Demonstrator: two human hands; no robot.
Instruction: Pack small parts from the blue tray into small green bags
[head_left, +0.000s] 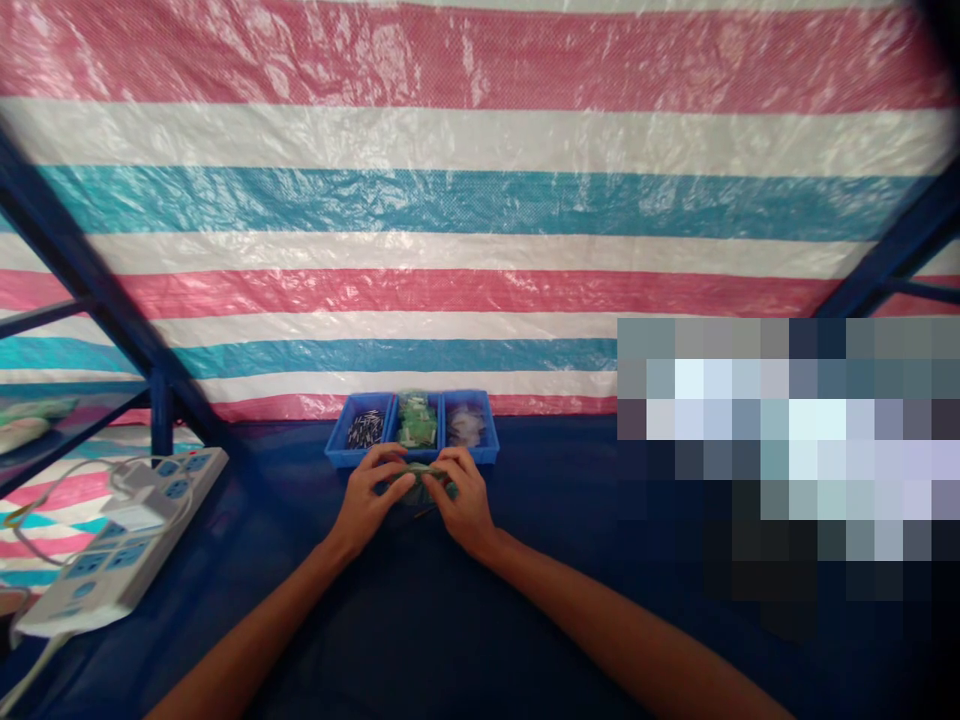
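Both my hands meet over a small green circuit board (421,487) just in front of three blue bins. My left hand (373,496) curls its fingers round the board's left end. My right hand (463,500) grips its right end, fingers closed. The left blue bin (360,428) holds dark thin parts, the middle bin (417,420) holds green boards, and the right bin (469,426) holds pale clear parts. The board is mostly hidden by my fingers.
A dark blue cloth (420,620) covers the table. A white power strip (127,540) with plugs and cables lies at the left edge. Blue shelf posts (160,420) stand at the left. A striped tarp (465,200) hangs behind. A blurred patch covers the right.
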